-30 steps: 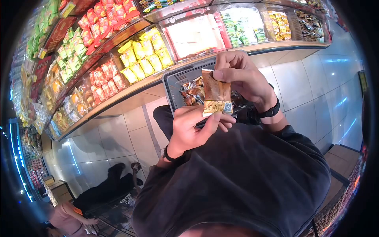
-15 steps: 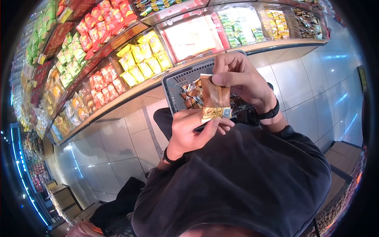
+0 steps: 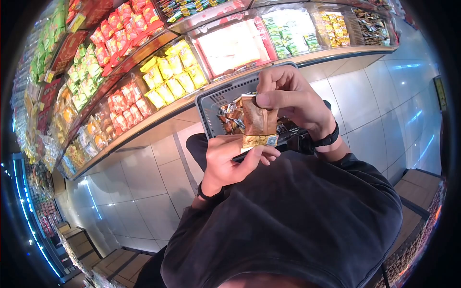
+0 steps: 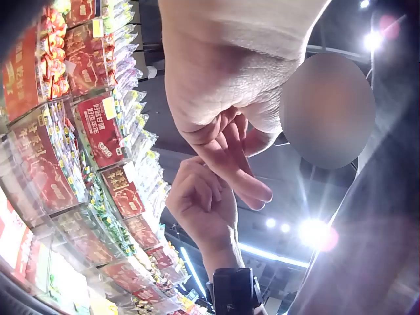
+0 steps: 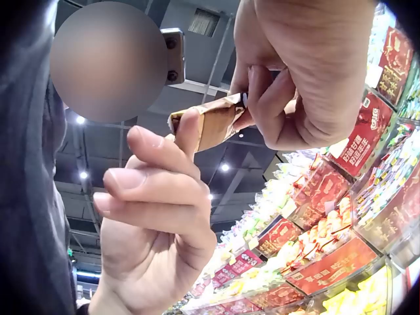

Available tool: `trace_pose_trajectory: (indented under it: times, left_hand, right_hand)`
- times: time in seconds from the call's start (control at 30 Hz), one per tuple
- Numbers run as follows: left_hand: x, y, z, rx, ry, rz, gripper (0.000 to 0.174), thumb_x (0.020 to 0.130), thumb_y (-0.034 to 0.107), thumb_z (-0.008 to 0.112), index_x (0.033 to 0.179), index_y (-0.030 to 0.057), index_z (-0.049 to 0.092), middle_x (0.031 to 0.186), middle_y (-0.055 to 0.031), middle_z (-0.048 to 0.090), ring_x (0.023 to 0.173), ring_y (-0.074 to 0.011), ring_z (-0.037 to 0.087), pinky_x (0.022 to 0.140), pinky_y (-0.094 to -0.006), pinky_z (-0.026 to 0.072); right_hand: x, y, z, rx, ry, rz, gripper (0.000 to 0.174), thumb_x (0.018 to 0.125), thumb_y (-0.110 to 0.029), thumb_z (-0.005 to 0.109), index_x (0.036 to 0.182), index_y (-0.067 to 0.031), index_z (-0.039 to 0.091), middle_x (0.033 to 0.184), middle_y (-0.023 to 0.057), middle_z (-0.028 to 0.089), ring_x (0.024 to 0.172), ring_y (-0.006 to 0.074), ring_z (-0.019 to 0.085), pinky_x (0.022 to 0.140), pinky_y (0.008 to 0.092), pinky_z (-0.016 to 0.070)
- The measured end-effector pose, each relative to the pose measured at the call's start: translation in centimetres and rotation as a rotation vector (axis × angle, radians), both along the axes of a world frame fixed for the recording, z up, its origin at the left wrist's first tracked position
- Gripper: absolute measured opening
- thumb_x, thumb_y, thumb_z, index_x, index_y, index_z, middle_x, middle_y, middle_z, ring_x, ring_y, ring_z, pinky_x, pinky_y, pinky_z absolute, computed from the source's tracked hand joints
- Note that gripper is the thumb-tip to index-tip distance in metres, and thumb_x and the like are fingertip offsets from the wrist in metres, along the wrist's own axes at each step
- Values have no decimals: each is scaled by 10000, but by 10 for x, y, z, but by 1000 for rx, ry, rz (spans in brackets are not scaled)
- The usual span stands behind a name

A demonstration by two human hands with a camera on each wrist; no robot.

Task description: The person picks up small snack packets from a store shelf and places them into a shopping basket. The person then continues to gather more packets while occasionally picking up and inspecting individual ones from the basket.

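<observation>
Brown-and-gold packet [image 3: 260, 120] was held up between both hands, in front of the dark shirt [image 3: 288, 206] and above the grey basket [image 3: 209, 108]. Upper edge was pinched between thumb and curled finger by the right grip [image 3: 297, 102]; lower end was pinched by the left grip [image 3: 233, 161], thumb seen just below the packet's bottom edge, other fingers loosely extended. Packet was held nearly upright in the head view, gold band with printed square at the bottom; in the right wrist view it was seen at a slant, spanning the two hands, touched by a left finger. Similar small brown packets [image 3: 234, 118] were seen heaped in the basket, partly hidden. Dark bands were worn on both wrists, right [image 3: 328, 138] and left [image 3: 208, 193]. Basket was placed next to the wood-edged display shelf [image 3: 139, 132], where yellow bags [image 3: 176, 72], red packets [image 3: 127, 106] and green-and-white packets [image 3: 292, 33] were stocked; a central bin [image 3: 235, 43] was washed out by glare. Pale floor tiles [image 3: 153, 185] were seen below. Ceiling lights [image 4: 316, 233] were caught in both wrist views.
</observation>
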State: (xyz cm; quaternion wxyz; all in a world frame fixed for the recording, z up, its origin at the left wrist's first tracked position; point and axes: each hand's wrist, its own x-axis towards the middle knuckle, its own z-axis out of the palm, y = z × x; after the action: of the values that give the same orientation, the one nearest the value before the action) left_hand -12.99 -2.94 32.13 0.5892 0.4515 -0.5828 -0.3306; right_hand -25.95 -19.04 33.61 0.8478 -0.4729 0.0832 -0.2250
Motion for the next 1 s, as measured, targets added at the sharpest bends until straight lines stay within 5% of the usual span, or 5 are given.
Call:
trace_pose_trajectory:
  times: [0.3,0.37,0.53,0.77,1.0]
  left_hand:
    - [7,-2,-5,-13,-95,128,115,902,-36,623,876,-65,732,798,-113,759,659,-178,738,619,-280,590]
    - [22,-9,-16,-209,-583,343,172,846,-44,670,998,-26,749,745,-99,694,619,-226,682,584,-319,546]
    - [44,-23,-35,-182,-1000,437,519,757,-46,735,1262,68,703,921,-78,681,728,-232,654,658,-334,558]
    - [58,-54,-57,-206,-886,383,561,790,18,762,1337,74,646,1130,-134,694,950,-289,688,832,-380,564]
    - [123,-155,-146,266,-720,251,624,908,401,705,1391,36,553,1302,-229,628,1211,-384,608,1029,-434,486]
  right_hand:
    - [-7,-6,-3,-221,66,-71,89,901,-76,728,865,-15,674,718,1,633,566,17,484,496,203,298]
    - [-17,-13,-2,-431,226,-117,117,939,-117,724,968,-5,742,751,-16,679,613,10,543,528,191,373]
    - [-19,-13,-19,-49,300,-110,168,955,-109,705,1039,32,668,939,54,714,787,146,712,734,300,615]
    - [-13,-21,-65,14,372,-257,304,901,18,724,1145,-30,548,942,100,691,887,198,718,766,288,607]
    - [16,-161,-126,-1377,655,-485,166,834,-79,699,981,-4,721,811,167,708,757,306,725,690,424,580]
